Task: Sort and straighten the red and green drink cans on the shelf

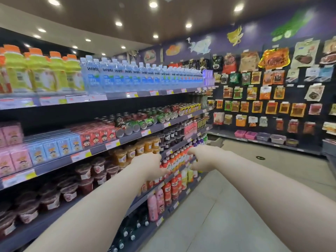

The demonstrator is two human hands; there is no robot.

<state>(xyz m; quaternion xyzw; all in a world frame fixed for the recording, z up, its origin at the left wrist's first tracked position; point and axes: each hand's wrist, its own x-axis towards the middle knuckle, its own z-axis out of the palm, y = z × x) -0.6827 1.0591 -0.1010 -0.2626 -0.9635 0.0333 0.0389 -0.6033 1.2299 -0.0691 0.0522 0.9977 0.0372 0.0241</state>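
A long shelving unit (131,137) is running along the aisle from seven o'clock towards one o'clock, and a dark wall of hanging snack packets (272,91) is filling the side at three o'clock. Two bare forearms are stretching from the bottom edge towards the middle of the view. Water bottles (138,77) are standing in a row on the top tier at eleven o'clock. One tier below, the red and green drink cans (145,122) are lying jumbled, many on their sides with their round ends facing the aisle, at twelve o'clock from the left hand (149,166) and well apart from it. The right hand (201,157) is hovering at three o'clock of the left. Both are showing their backs with fingers curling away in front of small orange-red bottles (174,160); whether they are gripping anything cannot be told.
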